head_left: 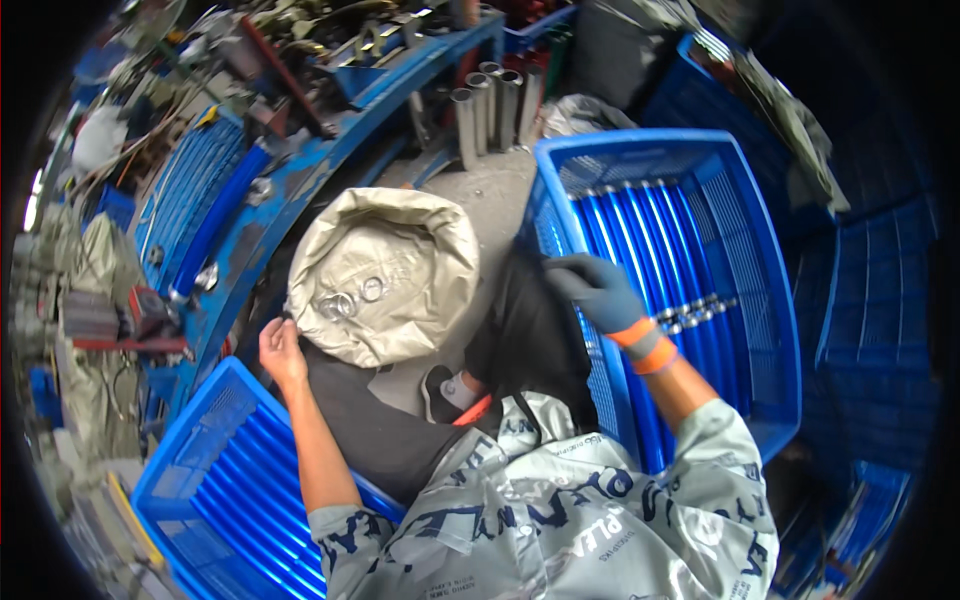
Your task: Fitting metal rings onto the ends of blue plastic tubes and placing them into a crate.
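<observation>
My bare left hand (282, 350) is at the lower left rim of a beige cloth sack (452, 235), its fingers curled together. Whether they pinch the rim or a small part, I cannot make out. Several thin metal rings (373, 289) lie inside the wide-mouthed sack. My right hand (592, 287), in a grey-blue glove with an orange and grey cuff, hovers by the left wall of a blue plastic crate (640, 144). Its fingers point left and are smeared by motion. Inside that crate lie rows of shiny blue tubes (655, 235) with silver ends.
A second blue crate (168, 470) of blue tubes (245, 490) stands at my left. Beyond the sack is a blue metal bench (345, 135) with clutter. Upright steel tubes (480, 110) stand at the back. More blue crates (875, 290) are stacked on the right.
</observation>
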